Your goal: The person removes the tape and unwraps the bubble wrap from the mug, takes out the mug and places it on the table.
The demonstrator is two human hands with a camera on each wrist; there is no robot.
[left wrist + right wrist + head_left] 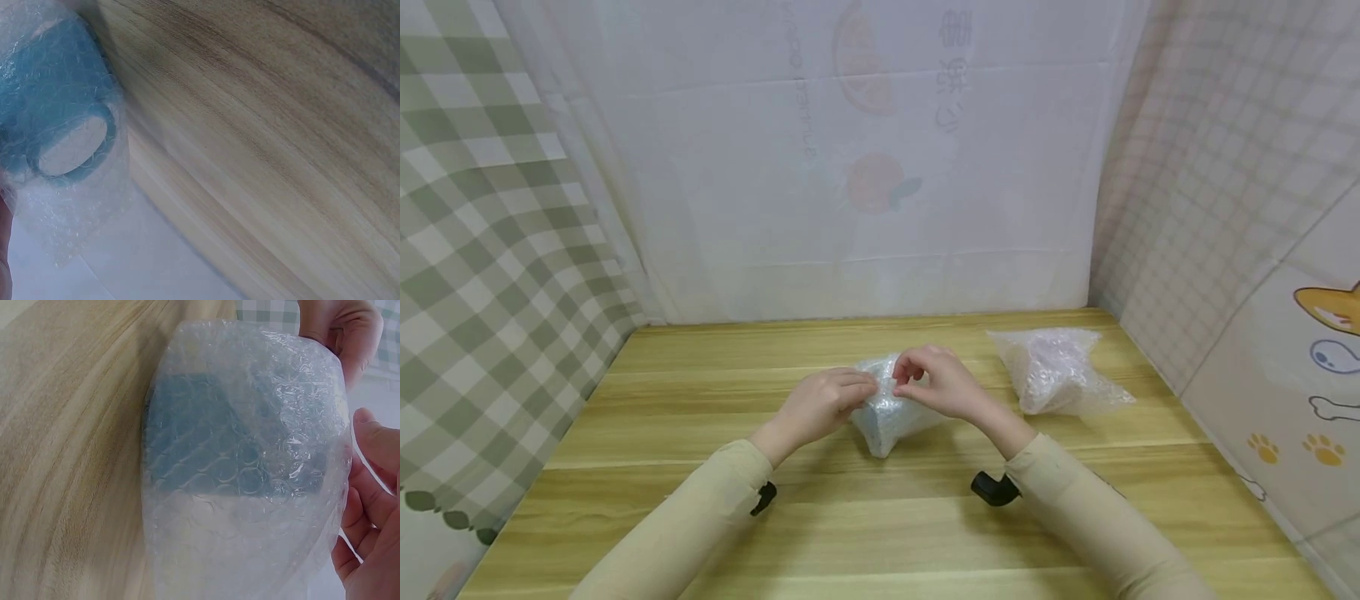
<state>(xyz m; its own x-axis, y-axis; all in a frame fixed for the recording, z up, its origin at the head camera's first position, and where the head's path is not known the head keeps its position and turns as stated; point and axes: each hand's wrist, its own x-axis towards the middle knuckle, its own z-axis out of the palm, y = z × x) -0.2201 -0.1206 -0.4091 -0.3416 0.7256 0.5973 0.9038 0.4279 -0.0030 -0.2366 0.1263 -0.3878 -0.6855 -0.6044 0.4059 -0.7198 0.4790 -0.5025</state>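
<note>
- I see a blue mug (887, 417) in bubble wrap at the table's centre, held between both hands just above or on the wood; I cannot tell which.
- My left hand (820, 406) has its fingers curled on the wrap at the bundle's 9 o'clock side; my right hand (936, 385) pinches the wrap at its top, toward 1 o'clock.
- A second bundle (1060, 371) of bubble wrap lies at 2 o'clock from the mug, apart from it, near the right wall.
- The table (880, 517) is pale striped wood. A white sheet with faint fruit prints hangs at 12 o'clock, green check cloth at 9 o'clock, and a grid cloth with a cartoon dog and paws at 3 o'clock.
- Only the left wrist view shows the mug's handle (69, 153), a blue loop under the wrap; there only a sliver of the hand shows, at the lower left edge.
- Only the right wrist view shows the mug's dark blue body (219, 437) filling the bag's upper part, with slack wrap beyond it.
- From the head view the bundle narrows to a point at 6 o'clock; its long axis runs roughly 12 to 6.
</note>
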